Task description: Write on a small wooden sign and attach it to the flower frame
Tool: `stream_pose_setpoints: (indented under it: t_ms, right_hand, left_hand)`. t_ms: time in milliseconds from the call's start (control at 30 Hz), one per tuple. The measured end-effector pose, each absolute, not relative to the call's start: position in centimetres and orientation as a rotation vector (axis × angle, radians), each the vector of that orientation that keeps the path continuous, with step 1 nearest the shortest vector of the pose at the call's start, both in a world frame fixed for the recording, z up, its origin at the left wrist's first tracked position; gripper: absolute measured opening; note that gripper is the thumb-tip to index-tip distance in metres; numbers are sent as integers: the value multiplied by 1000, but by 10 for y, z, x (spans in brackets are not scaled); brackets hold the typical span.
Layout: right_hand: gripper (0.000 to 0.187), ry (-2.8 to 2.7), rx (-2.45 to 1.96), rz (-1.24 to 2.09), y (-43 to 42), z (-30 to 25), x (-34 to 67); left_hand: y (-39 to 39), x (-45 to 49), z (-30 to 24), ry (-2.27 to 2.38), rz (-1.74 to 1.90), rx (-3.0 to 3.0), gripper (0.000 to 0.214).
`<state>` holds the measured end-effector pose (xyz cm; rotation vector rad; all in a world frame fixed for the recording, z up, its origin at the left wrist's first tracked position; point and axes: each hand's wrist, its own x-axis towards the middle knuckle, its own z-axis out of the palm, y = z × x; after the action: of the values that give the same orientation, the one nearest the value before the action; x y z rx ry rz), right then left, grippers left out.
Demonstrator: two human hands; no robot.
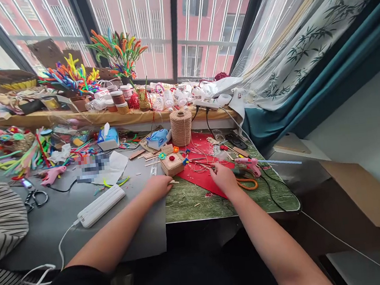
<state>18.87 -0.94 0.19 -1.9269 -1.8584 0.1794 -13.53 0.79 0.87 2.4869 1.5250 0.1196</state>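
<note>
My left hand (pixel 158 187) is closed at the front of a small twine-coloured box (pixel 175 167), with a short wooden stick (pixel 174 182) poking out from its fingertips. A red flower sits on the box, and small coloured flowers stand around its back edge. Over a red sheet (pixel 196 178), my right hand (pixel 223 178) has its fingers pinched together. Thin dark, reddish lengths reach from those fingertips toward blue flowers (pixel 186 157); whether they are a tool or cord I cannot make out. Loose twine lies around them.
Behind the box stands a big twine spool (pixel 181 127). At right is a pink glue gun (pixel 250 165) with its cable; another glue gun (pixel 52 175) lies left, near scissors (pixel 37 198). A white power strip (pixel 101 205) rests on the grey mat. A person's striped sleeve (pixel 2 214) is at far left.
</note>
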Motion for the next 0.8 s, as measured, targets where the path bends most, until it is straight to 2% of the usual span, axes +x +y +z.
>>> stream_pose_setpoints:
  t_ms: [167, 300, 567, 700, 800]
  right_hand:
    - [39, -1707, -1829, 29, -73, -19, 226]
    - [40, -1769, -1825, -161, -80, -35, 270]
    - [41, -1840, -2029, -57, -64, -41, 331]
    - [36, -1905, -2095, 10, -66, -37, 345]
    - [40, -1959, -2136, 65, -58, -33, 348]
  left_hand:
    - [0, -130, 9, 1481, 126, 2457, 29]
    - [-10, -96, 14, 1327, 149, 2466, 29]
    - [-2, 0, 14, 1225, 133, 2539, 28]
    - [2, 1, 18, 1246, 193, 2573, 32]
    - [-6, -21, 21, 1267, 243, 2587, 38]
